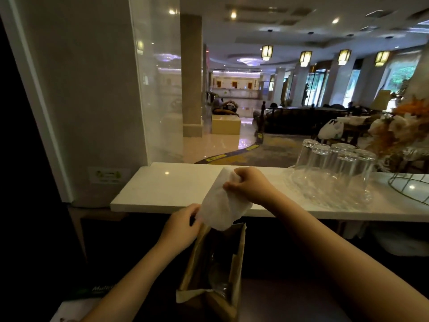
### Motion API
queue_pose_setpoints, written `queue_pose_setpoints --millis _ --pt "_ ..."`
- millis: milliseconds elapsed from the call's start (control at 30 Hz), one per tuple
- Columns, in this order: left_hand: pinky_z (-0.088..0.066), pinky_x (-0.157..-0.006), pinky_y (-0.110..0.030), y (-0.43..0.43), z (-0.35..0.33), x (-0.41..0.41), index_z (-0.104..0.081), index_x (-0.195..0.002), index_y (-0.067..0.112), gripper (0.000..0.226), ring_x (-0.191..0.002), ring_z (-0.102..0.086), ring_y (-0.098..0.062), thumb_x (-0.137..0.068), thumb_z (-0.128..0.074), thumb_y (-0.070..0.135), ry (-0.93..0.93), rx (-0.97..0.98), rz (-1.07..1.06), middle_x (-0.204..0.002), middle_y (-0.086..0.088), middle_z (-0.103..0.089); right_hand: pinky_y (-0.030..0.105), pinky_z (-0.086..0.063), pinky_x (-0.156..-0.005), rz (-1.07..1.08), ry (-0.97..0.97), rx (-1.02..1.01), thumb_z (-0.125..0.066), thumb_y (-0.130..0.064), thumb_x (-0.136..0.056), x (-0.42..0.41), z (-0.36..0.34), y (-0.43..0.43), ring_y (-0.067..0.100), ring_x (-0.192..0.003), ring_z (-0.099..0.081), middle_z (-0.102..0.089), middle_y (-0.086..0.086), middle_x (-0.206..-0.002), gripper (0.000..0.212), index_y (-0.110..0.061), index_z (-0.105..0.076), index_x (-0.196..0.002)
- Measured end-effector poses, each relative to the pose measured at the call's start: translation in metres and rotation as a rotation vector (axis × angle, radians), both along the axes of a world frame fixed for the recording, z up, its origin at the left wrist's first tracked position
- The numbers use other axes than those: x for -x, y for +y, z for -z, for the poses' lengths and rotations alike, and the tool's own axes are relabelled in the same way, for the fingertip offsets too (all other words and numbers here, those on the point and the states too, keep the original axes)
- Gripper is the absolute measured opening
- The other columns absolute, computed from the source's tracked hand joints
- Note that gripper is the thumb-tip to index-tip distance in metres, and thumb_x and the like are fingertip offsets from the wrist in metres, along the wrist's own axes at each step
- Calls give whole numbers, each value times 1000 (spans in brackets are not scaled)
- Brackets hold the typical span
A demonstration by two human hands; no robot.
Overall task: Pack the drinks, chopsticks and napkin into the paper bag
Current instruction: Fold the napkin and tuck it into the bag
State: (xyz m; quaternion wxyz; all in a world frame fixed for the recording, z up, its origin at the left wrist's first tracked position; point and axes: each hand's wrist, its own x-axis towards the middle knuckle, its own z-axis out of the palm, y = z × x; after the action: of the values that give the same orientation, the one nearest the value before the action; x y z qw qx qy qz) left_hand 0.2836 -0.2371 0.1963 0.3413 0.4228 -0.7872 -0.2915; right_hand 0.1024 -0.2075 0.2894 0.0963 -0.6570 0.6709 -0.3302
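White napkin (220, 201) pinched in both hands — left hand (183, 225), right hand (249, 185) — above paper bag (216, 263)

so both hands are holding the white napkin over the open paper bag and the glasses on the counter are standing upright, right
Not quite: the head view shows the glasses standing upside down on the counter. The rest holds: the left hand and right hand hold the white napkin over the open paper bag.

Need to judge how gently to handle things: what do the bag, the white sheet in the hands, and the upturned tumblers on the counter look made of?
Bag: brown kraft paper, matte, creased, folded rim.
White sheet: soft tissue napkin, likely paper; limp, crumpled.
Tumblers: clear and glossy, probably glass; plastic is possible.
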Motion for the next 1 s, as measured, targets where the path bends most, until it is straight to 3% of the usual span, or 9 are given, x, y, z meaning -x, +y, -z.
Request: queue_pose_setpoints --millis 100,233,333,433,633,733,833,900,1000 --pt "-51 -79 -30 -1 18 -11 -48 -125 25 38 -101 -59 -17 -88 -55 23 -265 -83 69 -114 0 -63 29 -32 -52 -7 -20 -65 -66 -27 -80 -8 14 1 16 -56 -41 -46 4 -61 24 -7 -58 -70" --pt "-51 -74 -28 -5 28 -13 -45 -131 20 41 -88 -62 -16 -90 -50 21 -226 -219 -4 -97 -1 -66 20 -36 -53 -78 -55 -217 -65 -26 -82 -23 38 11 13 -59 -49 -51 -3 -60 22 -16 -55 -65" --pt "-54 -82 -31 2 36 -11 -43 -132 22 47 -92 -63 -15 -87 -54 29 -214 -229 -48 -104 -2 -67 30 -48 -65 -57 -66 -198 -62 -26 -83 -27 49 22 24 -75 -60 -66 13 -79 24 -2 -65 -86" --pt "-56 -79 -36 11 41 -8 -51 -122 22 39 -87 -64 -16 -85 -55 31 -219 -218 -26 -99 -4 -68 36 -52 -71 -38 -57 -134 -63 -28 -83 -21 53 33 25 -76 -64 -68 16 -80 29 1 -65 -86" --pt "-47 -57 -30 13 37 -4 -59 -102 15 21 -68 -58 -18 -89 -43 17 -250 -194 -69 -80 -3 -62 23 -42 -60 -146 35 -450 -66 -27 -82 -31 78 43 10 -65 -52 -54 -3 -67 19 -18 -56 -68" --pt "-55 -72 -38 17 39 -3 -57 -102 19 22 -79 -61 -19 -88 -41 13 -215 -169 -78 -91 -3 -64 23 -46 -63 -171 13 -478 -64 -26 -83 -41 84 37 10 -69 -56 -61 -1 -74 13 -18 -60 -74" --pt "-54 -77 -35 18 42 -6 -55 -113 23 26 -90 -61 -19 -90 -44 17 -193 -170 -105 -103 -3 -64 35 -51 -76 -158 20 -525 -64 -25 -84 -50 93 34 21 -82 -61 -63 7 -81 21 -5 -63 -90" --pt "-49 -75 -30 21 45 -8 -51 -122 24 33 -96 -60 -21 -91 -43 14 -188 -181 -124 -112 -5 -63 29 -48 -67 -176 87 -616 -63 -23 -85 -55 109 43 16 -79 -57 -59 1 -76 15 -10 -63 -92" --pt "-46 -76 -27 33 49 -9 -46 -129 23 40 -103 -58 -22 -92 -40 8 -172 -173 -116 -120 -7 -60 24 -43 -70 -211 194 -755 -62 -26 -85 -55 121 52 13 -84 -55 -63 3 -92 25 -13 -63 -105"
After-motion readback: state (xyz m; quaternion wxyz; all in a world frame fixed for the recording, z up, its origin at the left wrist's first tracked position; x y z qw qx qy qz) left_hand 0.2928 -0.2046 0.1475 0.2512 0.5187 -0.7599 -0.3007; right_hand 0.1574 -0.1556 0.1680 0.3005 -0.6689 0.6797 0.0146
